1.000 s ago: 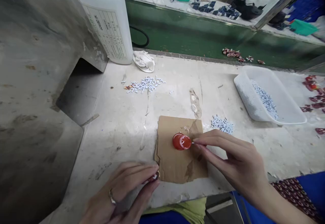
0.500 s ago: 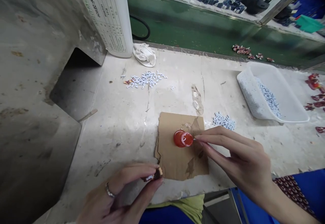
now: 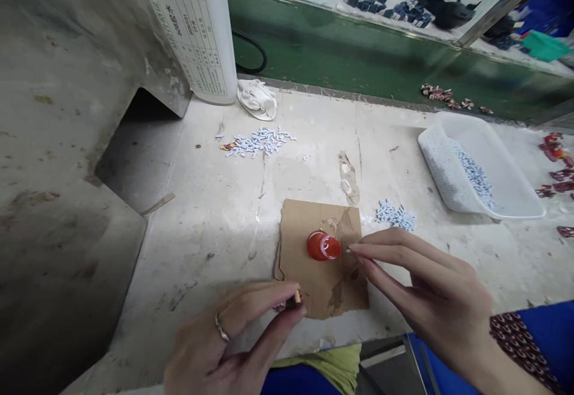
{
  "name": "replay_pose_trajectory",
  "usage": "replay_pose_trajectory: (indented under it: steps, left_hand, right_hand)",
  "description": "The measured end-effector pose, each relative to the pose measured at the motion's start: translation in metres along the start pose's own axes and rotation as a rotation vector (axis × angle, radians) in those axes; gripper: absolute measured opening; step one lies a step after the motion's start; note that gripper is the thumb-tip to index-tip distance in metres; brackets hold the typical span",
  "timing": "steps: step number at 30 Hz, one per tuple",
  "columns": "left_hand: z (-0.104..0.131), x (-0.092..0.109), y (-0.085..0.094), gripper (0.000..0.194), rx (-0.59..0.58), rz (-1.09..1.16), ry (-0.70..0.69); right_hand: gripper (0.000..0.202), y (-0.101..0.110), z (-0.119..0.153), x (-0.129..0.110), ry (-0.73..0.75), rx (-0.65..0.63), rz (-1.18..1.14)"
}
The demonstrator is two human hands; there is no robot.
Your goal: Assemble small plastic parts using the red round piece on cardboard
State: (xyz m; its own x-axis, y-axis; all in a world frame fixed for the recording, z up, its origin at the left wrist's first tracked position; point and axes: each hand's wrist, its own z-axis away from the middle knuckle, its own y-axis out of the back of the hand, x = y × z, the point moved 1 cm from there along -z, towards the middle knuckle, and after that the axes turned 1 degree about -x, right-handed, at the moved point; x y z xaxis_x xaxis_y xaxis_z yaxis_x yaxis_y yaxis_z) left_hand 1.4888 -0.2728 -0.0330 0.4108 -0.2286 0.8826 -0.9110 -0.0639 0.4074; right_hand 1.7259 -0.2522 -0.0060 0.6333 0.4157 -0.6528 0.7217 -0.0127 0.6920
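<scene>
A small dark part [image 3: 291, 302] is pinched between the thumb and fingertips of the left hand [image 3: 233, 341], low at the near edge of the white bench [image 3: 215, 216], just left of the near corner of a torn cardboard sheet [image 3: 314, 281]. Only a tan end and a dark side of the part show, so its full shape cannot be told. It is judged to be light and rigid, small enough to slip or flick out of a loose pinch, and best taken by its two opposite flat sides with the fingertips, as it is gripped now.

The right hand [image 3: 430, 299] is reached in from the right with thumb and forefinger drawn together to a point just right of a small red cap [image 3: 323, 245] standing on the cardboard. Something very fine may be held at the fingertips, but whether anything is gripped there cannot be told.

Beyond the cardboard, a loose heap of pale blue pieces [image 3: 394, 214] lies to the right, another scatter [image 3: 258, 141] further off to the left, and more are kept in a white tray [image 3: 511, 204] at the far right. A large white jug [image 3: 192, 30] stands at the far left
</scene>
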Motion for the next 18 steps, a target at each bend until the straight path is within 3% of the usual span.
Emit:
replay_pose_trajectory:
  steps: [3, 8, 18]
  left_hand:
    - [-0.001, 0.002, -0.001, 0.022, -0.031, 0.009, -0.061]
    - [0.0, 0.006, -0.007, 0.019, -0.026, 0.032, -0.031]
    - [0.0, 0.005, -0.009, 0.022, -0.036, 0.08, -0.029]
  right_hand:
    - [0.03, -0.003, 0.0, -0.011, -0.054, -0.002, -0.167]
    - [0.03, -0.013, -0.007, -0.03, -0.078, -0.026, -0.449]
    - [0.027, -0.019, -0.012, -0.034, -0.03, -0.019, -0.486]
